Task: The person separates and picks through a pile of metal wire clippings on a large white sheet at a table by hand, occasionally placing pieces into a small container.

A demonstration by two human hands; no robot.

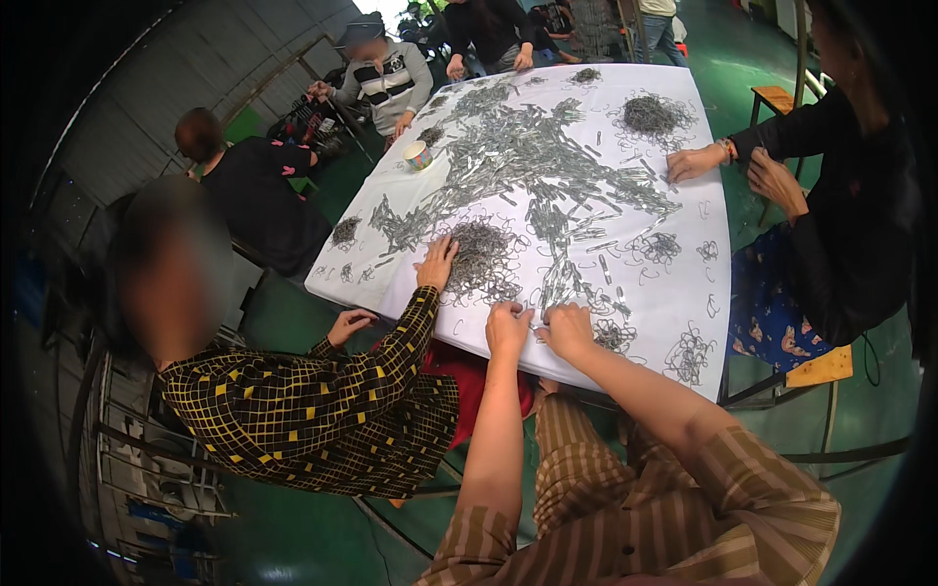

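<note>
My left hand [508,328] and my right hand [568,330] are close together at the near edge of the white-covered table [410,298]. The fingers of both are closed in a pinch, and whatever they hold is too small to make out. Just beyond them, a long heap of small flat metal pieces [553,234] stretches across the table. A dark pile of bent wire hooks [479,259] lies to the left of my hands. Beside my right hand is a smaller wire pile [614,337].
A person in a yellow-checked shirt [322,410] sits close on my left, one hand on the wire pile. Another person in black [831,195] works at the right edge. More people stand or sit around the far side. A paper cup [418,155] stands at the table's left.
</note>
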